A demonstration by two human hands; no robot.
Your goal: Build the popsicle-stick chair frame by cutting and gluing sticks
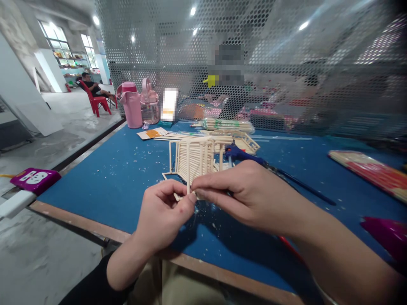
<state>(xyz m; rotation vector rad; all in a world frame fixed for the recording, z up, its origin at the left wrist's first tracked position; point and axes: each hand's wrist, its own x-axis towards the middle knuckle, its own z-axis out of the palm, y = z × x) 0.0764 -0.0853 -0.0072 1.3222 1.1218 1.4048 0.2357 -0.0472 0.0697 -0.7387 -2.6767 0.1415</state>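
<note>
Our grip is pinched, left hand (167, 212) and right hand (254, 197) meeting on the stick frame's (188, 163) near lower end above the worktop (104, 178), seemingly mid-adjustment, calling for light, steady fingers

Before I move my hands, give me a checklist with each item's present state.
1. Left hand holding the stick frame at its near end: ok.
2. Right hand fingertips at that same end: ok.
3. Joint between the fingertips sound: cannot tell, the fingers cover it.
4. Blue tool in full view: not ok, the right hand hides part.
5. Tabletop free of pale scraps: not ok, bits are scattered about.
6. Wrapped stick bundle on the table, beyond the frame: ok.
</note>
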